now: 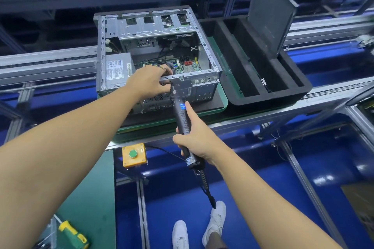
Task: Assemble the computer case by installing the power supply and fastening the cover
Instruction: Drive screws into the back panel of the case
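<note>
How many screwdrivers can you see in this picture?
2. An electric screwdriver is in the right hand, its tip at the case. A green-and-yellow screwdriver lies at the lower left. Others may be hidden.

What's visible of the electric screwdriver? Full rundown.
The electric screwdriver is a slim black tool with a ribbed grip, a blue label near the nose, a silver bit end and a rear sticker. A coiled cable hangs from its back. It tilts, tip up at the near rim of the computer case. The right hand grips its rear half, and the left hand curls by the tip.
</note>
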### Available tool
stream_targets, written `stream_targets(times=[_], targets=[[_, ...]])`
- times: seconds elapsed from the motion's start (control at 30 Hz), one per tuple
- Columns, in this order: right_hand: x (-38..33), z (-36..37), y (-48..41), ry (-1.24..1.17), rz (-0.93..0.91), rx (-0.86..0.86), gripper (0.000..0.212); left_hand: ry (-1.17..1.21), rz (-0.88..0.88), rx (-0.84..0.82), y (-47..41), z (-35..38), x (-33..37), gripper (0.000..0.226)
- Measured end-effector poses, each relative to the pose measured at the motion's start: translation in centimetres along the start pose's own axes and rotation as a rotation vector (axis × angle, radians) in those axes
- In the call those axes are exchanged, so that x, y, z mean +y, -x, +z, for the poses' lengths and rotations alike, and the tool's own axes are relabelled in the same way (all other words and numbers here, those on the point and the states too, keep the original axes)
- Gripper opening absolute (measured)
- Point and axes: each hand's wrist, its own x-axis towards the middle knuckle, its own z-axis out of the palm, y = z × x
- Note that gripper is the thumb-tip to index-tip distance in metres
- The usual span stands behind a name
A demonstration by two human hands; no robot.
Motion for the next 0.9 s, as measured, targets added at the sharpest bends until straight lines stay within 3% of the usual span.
stream_targets(times=[0.27, 0.9], targets=[[-0.36, 0.16, 0.61, 0.22, -0.017, 0.034, 0.11, 0.015, -0.016, -0.001, -0.06, 0.14, -0.22, 0.03], [-0.1, 0.1, 0.29, 0.112, -0.022, 0.038, 0.108, 0.046, -0.003, -0.019, 0.03, -0.23, -0.24, 0.036]])
